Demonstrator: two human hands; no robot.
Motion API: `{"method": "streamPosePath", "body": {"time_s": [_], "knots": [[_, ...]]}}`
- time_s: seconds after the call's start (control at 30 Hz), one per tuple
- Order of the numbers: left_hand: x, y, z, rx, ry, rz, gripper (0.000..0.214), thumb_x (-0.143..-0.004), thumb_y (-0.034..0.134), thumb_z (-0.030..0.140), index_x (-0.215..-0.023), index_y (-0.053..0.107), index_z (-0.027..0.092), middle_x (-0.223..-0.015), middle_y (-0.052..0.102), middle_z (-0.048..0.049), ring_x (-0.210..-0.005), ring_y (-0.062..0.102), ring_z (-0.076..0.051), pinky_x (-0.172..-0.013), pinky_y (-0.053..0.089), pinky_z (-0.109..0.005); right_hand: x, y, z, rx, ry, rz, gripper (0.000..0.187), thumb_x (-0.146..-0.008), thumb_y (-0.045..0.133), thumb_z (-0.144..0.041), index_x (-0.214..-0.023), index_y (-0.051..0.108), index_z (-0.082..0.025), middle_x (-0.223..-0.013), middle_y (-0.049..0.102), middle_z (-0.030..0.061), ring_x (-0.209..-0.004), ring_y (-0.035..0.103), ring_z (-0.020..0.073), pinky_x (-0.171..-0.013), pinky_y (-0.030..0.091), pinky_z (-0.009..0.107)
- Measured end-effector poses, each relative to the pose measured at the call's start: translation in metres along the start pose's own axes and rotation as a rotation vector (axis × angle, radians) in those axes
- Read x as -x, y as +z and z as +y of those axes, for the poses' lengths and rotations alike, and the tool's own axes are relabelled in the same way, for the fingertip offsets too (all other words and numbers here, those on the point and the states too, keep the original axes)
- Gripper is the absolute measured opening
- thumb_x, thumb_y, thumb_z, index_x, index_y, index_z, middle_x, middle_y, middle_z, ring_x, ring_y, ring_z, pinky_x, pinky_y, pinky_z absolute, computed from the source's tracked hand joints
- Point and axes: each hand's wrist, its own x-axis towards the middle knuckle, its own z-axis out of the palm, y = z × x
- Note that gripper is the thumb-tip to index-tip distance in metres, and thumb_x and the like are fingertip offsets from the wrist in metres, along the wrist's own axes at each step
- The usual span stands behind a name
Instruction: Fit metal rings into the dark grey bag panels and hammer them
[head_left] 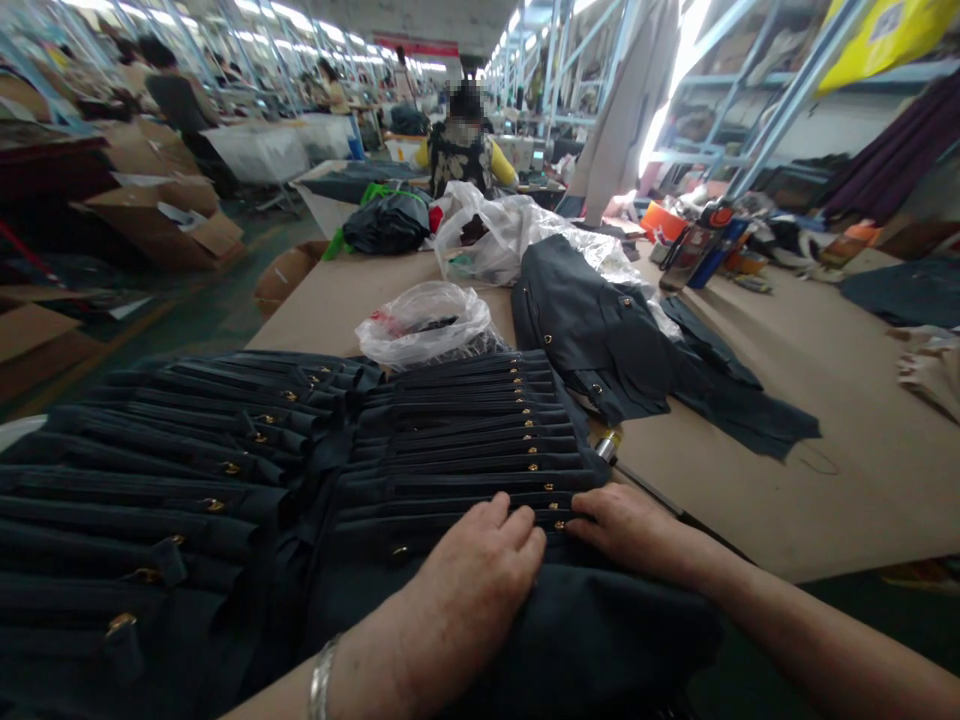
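Note:
A fanned stack of dark navy garment pieces point(457, 430) with small gold buttons lies on the brown table point(825, 500) before me. My left hand point(472, 575), a silver bangle on its wrist, rests on the nearest piece with fingers curled and pressed down onto the cloth. My right hand point(626, 520) lies beside it at the stack's right edge, fingertips pinching the fabric by a gold button. A second fanned stack point(187, 470) spreads out to the left.
A dark jacket point(592, 330) lies spread further back, with clear plastic bags point(427, 320) beside it. A small gold-tipped tool point(609, 443) pokes out by the stack. A person sits at the table's far end point(463, 150). Cardboard boxes point(157, 215) stand left.

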Motion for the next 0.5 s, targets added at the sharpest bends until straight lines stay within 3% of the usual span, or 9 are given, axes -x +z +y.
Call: {"method": "streamPosePath", "body": {"time_s": [0.07, 0.17, 0.33, 0.4, 0.5], "knots": [[-0.003, 0.02, 0.005, 0.028, 0.072, -0.03, 0.034, -0.087, 0.045, 0.023, -0.119, 0.054, 0.013, -0.124, 0.055, -0.0136, -0.115, 0.048, -0.027, -0.102, 0.033, -0.043, -0.003, -0.009, 0.004, 0.027, -0.013, 0.013, 0.026, -0.085, 0.049, -0.04, -0.073, 0.061, -0.02, -0.071, 0.066, 0.0021, -0.067, 0.059, 0.0157, -0.057, 0.032, 0.026], [0.001, 0.045, 0.005, 0.052, 0.065, -0.092, 0.047, -0.087, 0.045, 0.034, -0.131, 0.045, 0.016, -0.14, 0.04, -0.016, -0.128, 0.035, -0.037, -0.104, 0.027, -0.057, -0.023, -0.036, 0.019, 0.021, -0.047, 0.093, 0.022, -0.086, 0.048, -0.037, -0.081, 0.062, -0.022, -0.076, 0.065, 0.0006, -0.069, 0.058, 0.0137, -0.06, 0.034, 0.024], [0.011, 0.052, 0.002, 0.058, 0.046, -0.187, 0.061, -0.083, 0.049, 0.023, -0.14, 0.029, 0.025, -0.149, 0.025, -0.0131, -0.133, 0.024, -0.04, -0.102, 0.024, -0.066, -0.104, -0.091, 0.058, 0.242, -0.022, 0.274, 0.027, -0.09, 0.04, -0.026, -0.108, 0.061, -0.023, -0.107, 0.06, 0.0051, -0.096, 0.053, 0.0166, -0.079, 0.039, 0.025], [0.013, 0.053, 0.0, 0.015, 0.07, -0.152, 0.059, -0.084, 0.05, 0.023, -0.14, 0.03, 0.026, -0.148, 0.027, -0.0132, -0.131, 0.03, -0.041, -0.1, 0.029, -0.064, -0.142, -0.108, 0.068, 0.355, -0.02, 0.26, 0.031, -0.089, 0.04, -0.022, -0.111, 0.061, -0.025, -0.114, 0.057, 0.007, -0.104, 0.048, 0.0209, -0.082, 0.039, 0.029], [0.014, 0.061, -0.007, -0.157, 0.141, 0.034, 0.047, -0.089, 0.045, 0.024, -0.135, 0.038, 0.029, -0.142, 0.04, -0.009, -0.122, 0.046, -0.034, -0.097, 0.04, -0.052, -0.193, -0.123, 0.072, 0.456, -0.068, 0.222, 0.029, -0.087, 0.043, -0.017, -0.104, 0.066, -0.024, -0.116, 0.057, 0.0095, -0.11, 0.044, 0.0252, -0.086, 0.038, 0.035]]}}
